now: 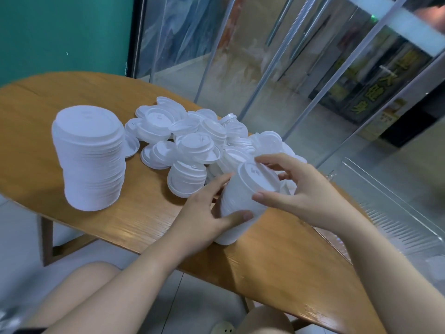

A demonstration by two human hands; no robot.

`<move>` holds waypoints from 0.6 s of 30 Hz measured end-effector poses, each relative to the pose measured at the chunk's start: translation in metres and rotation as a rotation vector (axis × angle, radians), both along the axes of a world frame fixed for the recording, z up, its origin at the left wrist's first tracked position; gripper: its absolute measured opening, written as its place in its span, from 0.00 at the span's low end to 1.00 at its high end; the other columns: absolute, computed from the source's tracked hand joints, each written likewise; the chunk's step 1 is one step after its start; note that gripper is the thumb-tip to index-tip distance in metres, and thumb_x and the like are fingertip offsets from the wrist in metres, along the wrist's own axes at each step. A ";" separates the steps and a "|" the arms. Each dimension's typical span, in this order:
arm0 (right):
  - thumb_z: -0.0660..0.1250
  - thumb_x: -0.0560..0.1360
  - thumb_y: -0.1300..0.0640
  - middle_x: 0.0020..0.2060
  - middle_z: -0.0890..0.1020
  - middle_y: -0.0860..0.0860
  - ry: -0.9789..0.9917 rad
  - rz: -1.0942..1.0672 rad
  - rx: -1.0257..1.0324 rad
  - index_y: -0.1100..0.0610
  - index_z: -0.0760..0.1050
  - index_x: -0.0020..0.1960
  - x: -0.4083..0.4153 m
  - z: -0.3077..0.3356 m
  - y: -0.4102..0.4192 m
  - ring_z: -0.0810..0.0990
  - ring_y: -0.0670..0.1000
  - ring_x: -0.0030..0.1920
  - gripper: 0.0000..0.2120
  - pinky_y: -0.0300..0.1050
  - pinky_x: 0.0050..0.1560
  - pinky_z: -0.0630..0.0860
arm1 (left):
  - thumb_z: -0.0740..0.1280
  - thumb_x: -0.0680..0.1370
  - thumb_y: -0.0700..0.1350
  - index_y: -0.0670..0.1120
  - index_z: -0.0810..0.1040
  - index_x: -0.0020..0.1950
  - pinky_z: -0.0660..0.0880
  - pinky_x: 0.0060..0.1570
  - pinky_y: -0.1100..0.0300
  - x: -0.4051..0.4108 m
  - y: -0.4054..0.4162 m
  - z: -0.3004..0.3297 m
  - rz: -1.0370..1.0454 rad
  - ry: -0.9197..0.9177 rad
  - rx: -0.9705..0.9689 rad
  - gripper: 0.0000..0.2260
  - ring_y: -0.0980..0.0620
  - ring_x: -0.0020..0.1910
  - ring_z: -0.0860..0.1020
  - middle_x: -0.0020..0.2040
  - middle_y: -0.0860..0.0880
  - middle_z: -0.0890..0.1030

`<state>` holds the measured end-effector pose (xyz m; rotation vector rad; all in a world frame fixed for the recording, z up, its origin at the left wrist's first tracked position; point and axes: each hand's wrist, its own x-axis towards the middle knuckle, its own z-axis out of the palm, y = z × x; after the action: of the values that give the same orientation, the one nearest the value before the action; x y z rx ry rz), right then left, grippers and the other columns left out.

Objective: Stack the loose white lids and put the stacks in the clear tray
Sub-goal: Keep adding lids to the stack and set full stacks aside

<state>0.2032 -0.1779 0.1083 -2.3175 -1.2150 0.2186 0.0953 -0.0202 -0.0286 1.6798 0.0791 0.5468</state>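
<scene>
Right of centre in the frame, the left hand (207, 213) grips a tilted stack of white lids (243, 203) round its side while the right hand (301, 189) pinches its top rim. Thin, light and probably slippery, nested lids are best held round the sides. Two stacks show, this and a tall stack (90, 157) at left; the loose lids (192, 141) heaped between are too many to count, and one clear tray (390, 213) lies at the right edge.

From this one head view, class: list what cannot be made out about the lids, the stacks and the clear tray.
- Lid count in the held stack: the left hand and right hand cover its sides.
- Lid count in the tall stack: edges blur together.
- Loose lids: the lower layers are buried.
- Clear tray: transparent, blurred and cut off by the right edge, so its contents are unclear.
</scene>
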 end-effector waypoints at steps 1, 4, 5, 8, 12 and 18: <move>0.75 0.66 0.35 0.62 0.79 0.35 -0.009 -0.002 -0.005 0.43 0.77 0.67 -0.001 -0.004 -0.001 0.76 0.38 0.65 0.31 0.26 0.58 0.70 | 0.80 0.68 0.60 0.62 0.74 0.71 0.72 0.57 0.70 0.000 0.000 0.000 0.002 -0.001 0.007 0.33 0.61 0.59 0.79 0.59 0.62 0.83; 0.75 0.66 0.34 0.62 0.79 0.35 -0.017 -0.014 -0.001 0.41 0.76 0.66 -0.001 -0.012 -0.004 0.75 0.37 0.65 0.31 0.27 0.59 0.70 | 0.80 0.70 0.56 0.62 0.74 0.72 0.73 0.59 0.68 -0.001 -0.001 -0.001 -0.004 -0.006 0.007 0.31 0.61 0.60 0.79 0.60 0.62 0.82; 0.75 0.66 0.35 0.62 0.79 0.35 -0.015 -0.015 -0.001 0.42 0.76 0.66 -0.002 -0.013 -0.004 0.75 0.37 0.65 0.31 0.27 0.59 0.70 | 0.80 0.70 0.57 0.62 0.74 0.72 0.73 0.59 0.68 -0.001 -0.001 -0.001 -0.008 -0.008 0.010 0.31 0.61 0.61 0.78 0.60 0.62 0.82; 0.74 0.65 0.36 0.62 0.79 0.34 0.004 -0.016 -0.009 0.42 0.76 0.67 -0.003 -0.014 -0.003 0.74 0.35 0.65 0.31 0.26 0.59 0.69 | 0.79 0.69 0.60 0.64 0.74 0.71 0.73 0.59 0.69 -0.001 -0.001 -0.001 -0.013 -0.009 0.011 0.31 0.62 0.61 0.78 0.60 0.64 0.81; 0.75 0.65 0.36 0.62 0.79 0.34 0.034 -0.018 -0.022 0.43 0.76 0.67 0.000 -0.018 0.000 0.74 0.35 0.65 0.32 0.28 0.60 0.71 | 0.79 0.69 0.60 0.65 0.74 0.70 0.72 0.59 0.70 -0.001 0.001 0.000 -0.015 -0.012 0.029 0.31 0.62 0.61 0.78 0.60 0.63 0.82; 0.76 0.66 0.36 0.64 0.77 0.31 0.071 -0.029 0.021 0.40 0.73 0.70 0.002 -0.034 -0.004 0.72 0.35 0.68 0.34 0.30 0.63 0.70 | 0.78 0.69 0.61 0.64 0.73 0.72 0.73 0.61 0.68 -0.002 0.004 0.001 -0.018 -0.005 0.064 0.32 0.64 0.62 0.78 0.61 0.64 0.81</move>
<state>0.2048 -0.1817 0.0747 -2.2880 -1.1429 0.2734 0.0937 -0.0163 -0.0276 1.7396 0.0431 0.5453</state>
